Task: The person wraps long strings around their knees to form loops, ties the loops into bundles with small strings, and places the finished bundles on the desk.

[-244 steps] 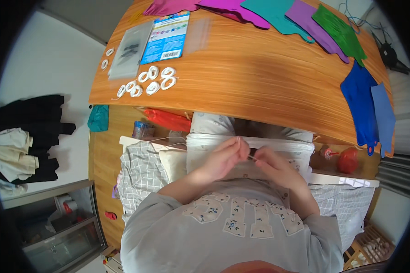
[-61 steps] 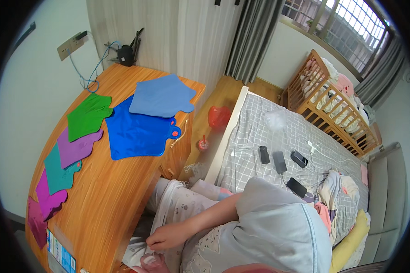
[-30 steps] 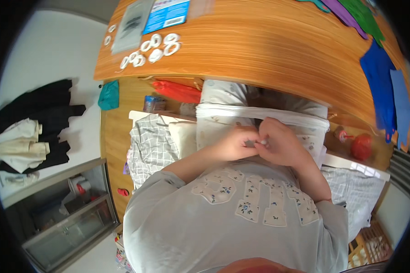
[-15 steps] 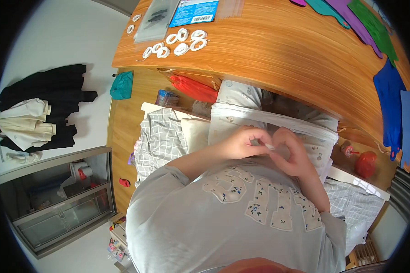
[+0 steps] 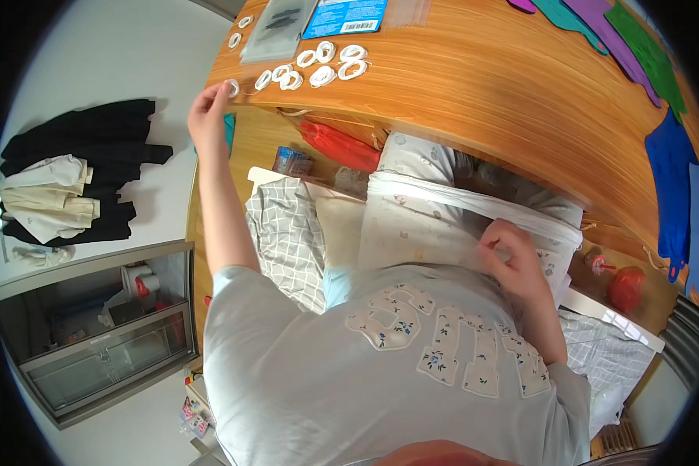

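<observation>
My left hand (image 5: 209, 113) is stretched out to the table's left front edge. Its thumb and fingers pinch a small coil of white cord (image 5: 234, 88), partly covered by the fingertips. Beside it lie several similar white cord coils (image 5: 322, 75) in a loose group, and two more white coils (image 5: 235, 39) lie farther back. Above my lap, my right hand (image 5: 514, 255) is loosely curled, with a gap between thumb and fingers and nothing visible in it. White patterned fabric (image 5: 412, 221) covers my lap below that hand.
On the wooden table (image 5: 458, 78) are clear plastic bags (image 5: 276, 35) and a blue printed card (image 5: 346, 17). Coloured flat pieces, among them a dark blue one (image 5: 670, 186), line its right side. A red bag (image 5: 340, 146) hangs below the front edge.
My left hand has left my right hand above the lap and moved far to the left, up to the table edge, with a white cord coil. My right hand stays over the lap.
</observation>
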Action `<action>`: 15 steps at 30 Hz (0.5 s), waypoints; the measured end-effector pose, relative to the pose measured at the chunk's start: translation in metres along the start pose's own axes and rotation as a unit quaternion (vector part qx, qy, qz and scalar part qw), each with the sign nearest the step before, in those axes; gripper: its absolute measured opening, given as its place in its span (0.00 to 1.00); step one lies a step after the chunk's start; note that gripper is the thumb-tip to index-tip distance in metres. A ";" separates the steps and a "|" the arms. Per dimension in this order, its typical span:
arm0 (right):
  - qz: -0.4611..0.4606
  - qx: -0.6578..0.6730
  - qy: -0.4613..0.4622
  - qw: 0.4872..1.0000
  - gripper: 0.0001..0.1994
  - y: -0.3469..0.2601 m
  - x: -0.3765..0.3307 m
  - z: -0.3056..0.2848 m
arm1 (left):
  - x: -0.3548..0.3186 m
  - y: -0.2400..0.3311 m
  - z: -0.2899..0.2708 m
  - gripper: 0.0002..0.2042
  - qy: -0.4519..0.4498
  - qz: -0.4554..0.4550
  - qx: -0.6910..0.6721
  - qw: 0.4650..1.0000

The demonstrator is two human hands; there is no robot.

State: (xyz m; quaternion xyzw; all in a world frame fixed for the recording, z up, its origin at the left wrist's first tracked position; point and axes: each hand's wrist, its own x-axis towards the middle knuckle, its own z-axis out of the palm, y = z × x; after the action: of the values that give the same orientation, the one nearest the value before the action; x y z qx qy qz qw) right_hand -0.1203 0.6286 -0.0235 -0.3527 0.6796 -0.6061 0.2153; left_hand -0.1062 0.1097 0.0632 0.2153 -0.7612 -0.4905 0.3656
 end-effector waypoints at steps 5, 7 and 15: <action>0.057 -0.070 0.074 0.993 0.04 0.010 -0.008 -0.022 | 0.055 -0.064 -0.055 0.13 -0.038 -0.024 0.148 0.988; 0.093 -0.088 0.118 0.985 0.03 0.016 -0.012 -0.035 | 0.052 -0.051 -0.021 0.17 0.006 -0.025 0.103 0.994; 0.155 -0.182 0.133 0.962 0.04 0.041 -0.010 -0.065 | -0.076 -0.025 0.061 0.13 0.146 0.535 0.168 0.815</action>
State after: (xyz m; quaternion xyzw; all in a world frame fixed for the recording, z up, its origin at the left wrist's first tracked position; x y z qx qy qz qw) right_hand -0.1698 0.6805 -0.0531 -0.1926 0.8473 -0.4728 0.1465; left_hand -0.1052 0.1874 -0.0008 -0.0992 -0.7647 -0.0448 0.6351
